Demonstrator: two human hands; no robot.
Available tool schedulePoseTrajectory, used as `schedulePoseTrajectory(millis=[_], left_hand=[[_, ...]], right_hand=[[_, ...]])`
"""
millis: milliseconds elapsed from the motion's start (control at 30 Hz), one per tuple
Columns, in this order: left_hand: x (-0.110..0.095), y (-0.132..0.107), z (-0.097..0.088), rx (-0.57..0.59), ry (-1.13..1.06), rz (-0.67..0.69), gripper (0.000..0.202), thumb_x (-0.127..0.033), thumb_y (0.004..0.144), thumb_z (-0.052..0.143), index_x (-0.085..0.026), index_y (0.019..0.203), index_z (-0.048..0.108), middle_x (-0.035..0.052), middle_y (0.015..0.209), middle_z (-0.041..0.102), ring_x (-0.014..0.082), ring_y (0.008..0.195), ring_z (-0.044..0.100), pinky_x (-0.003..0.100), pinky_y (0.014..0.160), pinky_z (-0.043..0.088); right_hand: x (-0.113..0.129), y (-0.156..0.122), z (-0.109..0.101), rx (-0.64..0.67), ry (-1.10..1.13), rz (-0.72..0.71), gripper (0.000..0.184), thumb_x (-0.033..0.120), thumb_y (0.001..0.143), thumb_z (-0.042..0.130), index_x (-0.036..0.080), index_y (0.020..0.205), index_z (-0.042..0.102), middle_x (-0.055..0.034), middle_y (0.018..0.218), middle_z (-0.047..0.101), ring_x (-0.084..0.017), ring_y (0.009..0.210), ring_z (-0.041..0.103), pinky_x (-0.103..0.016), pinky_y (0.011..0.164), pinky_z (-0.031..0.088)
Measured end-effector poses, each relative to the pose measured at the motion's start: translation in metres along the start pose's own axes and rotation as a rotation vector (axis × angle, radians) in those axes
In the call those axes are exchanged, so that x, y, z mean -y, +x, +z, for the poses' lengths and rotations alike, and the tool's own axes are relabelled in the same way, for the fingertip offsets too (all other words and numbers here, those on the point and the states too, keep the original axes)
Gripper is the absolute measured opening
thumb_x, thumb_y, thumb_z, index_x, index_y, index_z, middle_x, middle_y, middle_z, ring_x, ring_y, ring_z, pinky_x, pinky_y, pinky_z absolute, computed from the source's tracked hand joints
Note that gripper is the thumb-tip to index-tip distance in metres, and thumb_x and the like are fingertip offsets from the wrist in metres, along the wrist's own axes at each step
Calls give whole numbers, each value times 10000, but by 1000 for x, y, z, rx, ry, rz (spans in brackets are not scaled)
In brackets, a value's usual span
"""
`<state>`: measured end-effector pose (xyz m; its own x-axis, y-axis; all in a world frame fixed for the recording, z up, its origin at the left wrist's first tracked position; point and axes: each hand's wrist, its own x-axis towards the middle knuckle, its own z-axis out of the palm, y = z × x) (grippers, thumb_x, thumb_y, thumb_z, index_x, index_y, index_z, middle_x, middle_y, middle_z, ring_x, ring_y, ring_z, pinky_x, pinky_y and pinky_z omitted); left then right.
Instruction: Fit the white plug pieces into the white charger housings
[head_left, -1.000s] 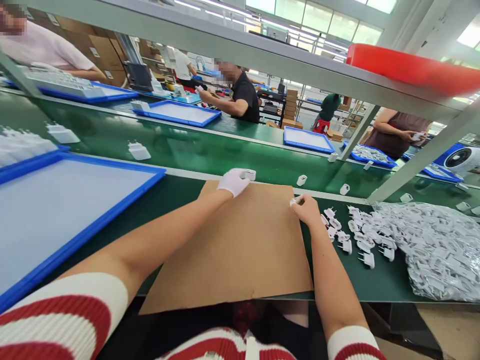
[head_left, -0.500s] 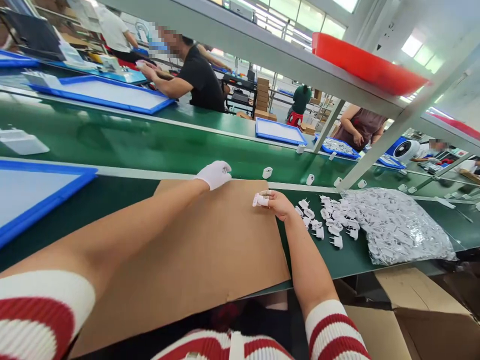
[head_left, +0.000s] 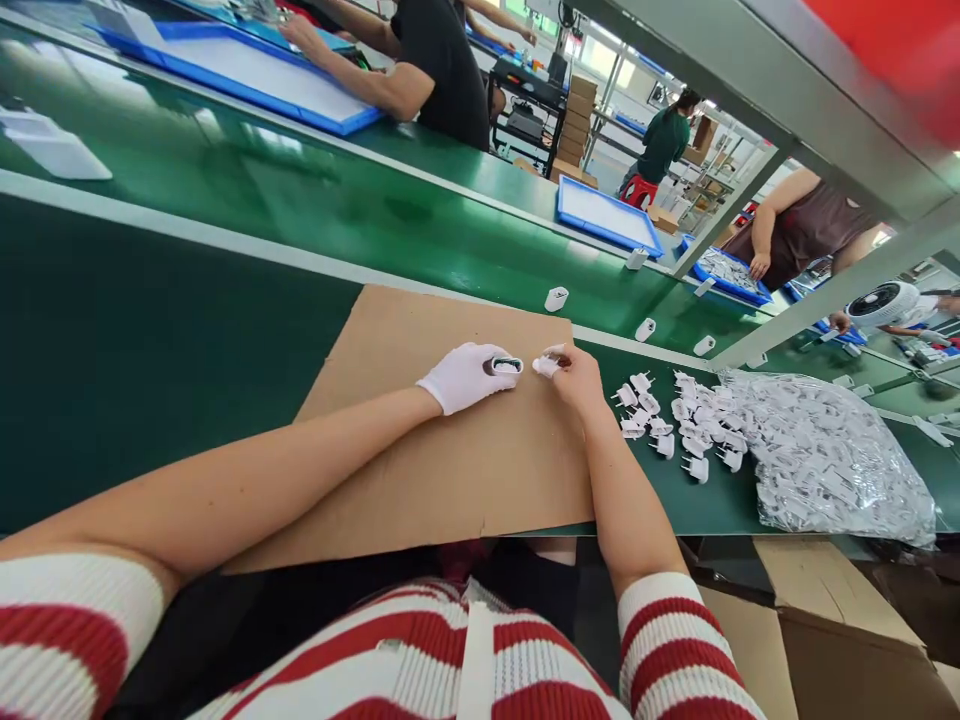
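Note:
My left hand (head_left: pixel 463 378), in a white glove, is closed around a white charger housing (head_left: pixel 508 367); its open end faces right and shows the hollow inside. Just to the right, my right hand (head_left: pixel 579 380) pinches a small white plug end piece (head_left: pixel 544 366), with white covers on some fingertips. A narrow gap separates the two parts. Both hands are over a brown cardboard sheet (head_left: pixel 442 470) on the green bench. Beside my right forearm lie several loose white plug end pieces (head_left: pixel 694 425) with metal pins.
A clear plastic bag (head_left: pixel 847 455) full of white plug pieces lies at the right. Beyond the cardboard runs a green conveyor belt (head_left: pixel 420 230) carrying white housings (head_left: pixel 556 299). Blue-rimmed trays (head_left: pixel 607 215) and co-workers are across it. A metal shelf post (head_left: pixel 832 280) slants at the right.
My left hand has come from the belt's edge toward my right hand and now shows the housing in its grip. My right hand still holds the plug end piece. The camera view has shifted.

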<state>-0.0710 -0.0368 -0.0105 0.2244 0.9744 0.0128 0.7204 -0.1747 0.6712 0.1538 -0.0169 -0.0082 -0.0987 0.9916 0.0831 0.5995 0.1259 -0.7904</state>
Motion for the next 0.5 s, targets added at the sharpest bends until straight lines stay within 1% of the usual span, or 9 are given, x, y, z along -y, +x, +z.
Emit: schedulePoseTrajectory(millis=[33,100,167,233,333,500], left_hand=[[1,0,2,-6,-42,-36,400,-500,812,723,-283,1137,808,12,1124,823,254,1038,738,317,947,570],[2,1,6,-4,-91,-87,429,-509,784,748,-287,1147,796,-2,1086,822,239,977,745,307,906,577],[2,2,7,-6,-92,-107,391,-522,774,755,-279,1078,787,-6,996,811,233,910,739,314,874,575],[1,2,7,-4,-81,-96,336,-551,784,737,-268,965,761,-6,906,785,232,857,724,327,849,565],[0,3,8,0,-95,-62,348,-599,794,703,-258,864,707,-2,858,756,229,828,707,338,835,548],[6,6,12,-1,-129,-52,365,-610,768,714,-255,841,666,3,871,753,235,854,710,341,836,537]], right_hand=[[2,-1,2,-44,30,-44,205,277,889,746,247,1090,774,-31,1101,803,-212,962,733,-369,936,593],[9,-5,7,-95,53,-186,246,259,942,669,253,1167,769,-41,1156,792,-215,1029,726,-367,974,587],[18,-11,12,-82,-7,-340,264,228,970,619,255,1186,770,-56,1140,781,-231,1071,705,-375,988,578],[26,-16,16,-59,-122,-435,286,177,973,583,256,1172,772,-71,1106,769,-253,1079,679,-395,979,571],[31,-20,19,-31,-240,-469,328,125,964,548,255,1172,767,-81,1074,750,-271,1062,654,-412,962,562],[31,-19,20,8,-283,-498,294,138,979,550,239,1164,754,-90,1058,729,-283,1067,631,-422,978,540]])
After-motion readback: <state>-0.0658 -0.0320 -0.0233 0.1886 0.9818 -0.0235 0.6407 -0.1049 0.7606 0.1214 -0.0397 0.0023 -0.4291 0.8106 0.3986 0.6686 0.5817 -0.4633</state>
